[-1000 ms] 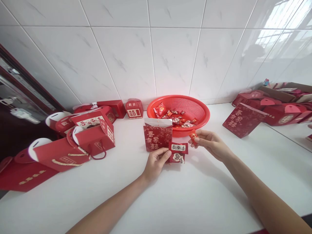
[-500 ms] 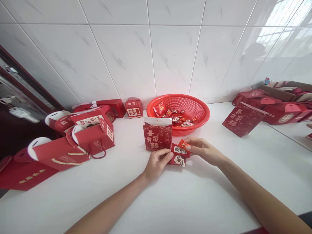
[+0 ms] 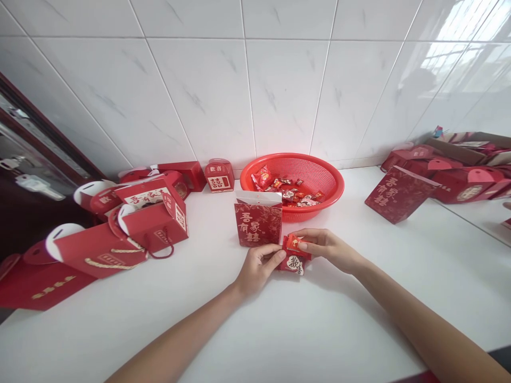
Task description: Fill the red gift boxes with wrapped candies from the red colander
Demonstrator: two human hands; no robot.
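Note:
My left hand [image 3: 259, 268] pinches the left side of a small stack of red candy packets [image 3: 294, 263] with white labels and black characters. In my right hand [image 3: 329, 249], thumb and fingers are closed on a small orange-red wrapped candy [image 3: 294, 242], laid over the upper packet of that stack. Just behind my left hand stands an open-topped red gift box [image 3: 257, 223] with pale characters on its front. Beyond it is a red plastic basket [image 3: 335, 191] holding wrapped candies [image 3: 295, 197]. My fingers cover the edges of the packets.
Several red gift boxes [image 3: 101, 250] crowd the left side of the white counter [image 3: 255, 340]. A small red box [image 3: 219, 175] stands against the tiled wall [image 3: 199, 96]. On the right a red box [image 3: 401, 194] leans tilted, near more red boxes [image 3: 463, 183] and an open carton [image 3: 455, 148].
My right hand has moved slightly left, bringing the orange-red candy over the upper packet and covering most of its label. My left hand stays in nearly the same place.

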